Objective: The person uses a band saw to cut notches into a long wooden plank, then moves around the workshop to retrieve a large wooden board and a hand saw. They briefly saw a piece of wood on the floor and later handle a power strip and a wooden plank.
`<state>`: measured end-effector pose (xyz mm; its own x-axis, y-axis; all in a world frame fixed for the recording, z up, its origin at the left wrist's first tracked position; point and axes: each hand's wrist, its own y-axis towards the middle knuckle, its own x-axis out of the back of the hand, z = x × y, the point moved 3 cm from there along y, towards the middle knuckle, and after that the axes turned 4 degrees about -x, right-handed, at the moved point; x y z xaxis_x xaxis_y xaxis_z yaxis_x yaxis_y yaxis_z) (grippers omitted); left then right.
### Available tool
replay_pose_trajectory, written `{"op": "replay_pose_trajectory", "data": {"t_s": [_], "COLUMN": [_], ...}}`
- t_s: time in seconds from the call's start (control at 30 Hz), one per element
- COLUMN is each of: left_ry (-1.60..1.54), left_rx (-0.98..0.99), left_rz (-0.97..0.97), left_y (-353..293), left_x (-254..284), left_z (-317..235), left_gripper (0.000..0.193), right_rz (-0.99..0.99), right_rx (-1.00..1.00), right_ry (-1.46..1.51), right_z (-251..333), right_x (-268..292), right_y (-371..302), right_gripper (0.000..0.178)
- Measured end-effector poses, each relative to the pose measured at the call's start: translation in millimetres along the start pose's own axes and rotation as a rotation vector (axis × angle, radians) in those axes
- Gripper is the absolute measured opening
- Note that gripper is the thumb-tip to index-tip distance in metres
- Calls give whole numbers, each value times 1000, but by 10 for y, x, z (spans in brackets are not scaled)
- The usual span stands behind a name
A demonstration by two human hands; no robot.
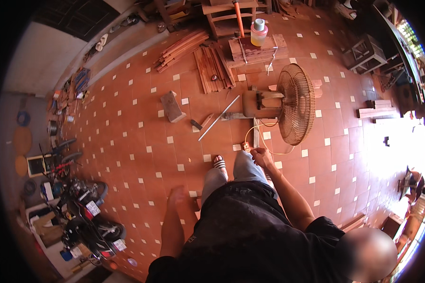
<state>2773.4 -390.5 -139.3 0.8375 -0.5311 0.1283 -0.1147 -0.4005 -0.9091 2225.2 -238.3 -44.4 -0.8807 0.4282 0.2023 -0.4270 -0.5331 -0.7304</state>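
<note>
My right hand is in front of my right knee, its fingers curled. What they hold, if anything, is too small to make out. Just beyond it lies a small orange electrical socket with a pale cord looping toward the fan. The standing fan, with a round wire cage, is ahead and to the right on its base. At my left side, my left hand hangs over the floor, smeared by motion and touching nothing visible.
A wooden block, a hammer and a thin metal rod lie on the tiled floor. Stacked wood strips and a bottle on a clamped timber block are farther off. Motorcycles stand at left.
</note>
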Motion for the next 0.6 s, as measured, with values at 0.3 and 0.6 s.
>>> {"op": "replay_pose_trajectory", "data": {"t_s": [0.3, 0.6], "left_ry": [585, 581], "left_rx": [-257, -78], "left_rz": [17, 416], "left_y": [776, 1732], "left_x": [-274, -2279], "left_z": [-3877, -4817], "left_gripper": [49, 92], "right_rz": [-345, -1177], "right_rx": [22, -95], "right_ry": [89, 543], "right_z": [506, 1562], "right_x": [-682, -91], "right_y": [284, 695], "right_gripper": [30, 34]}}
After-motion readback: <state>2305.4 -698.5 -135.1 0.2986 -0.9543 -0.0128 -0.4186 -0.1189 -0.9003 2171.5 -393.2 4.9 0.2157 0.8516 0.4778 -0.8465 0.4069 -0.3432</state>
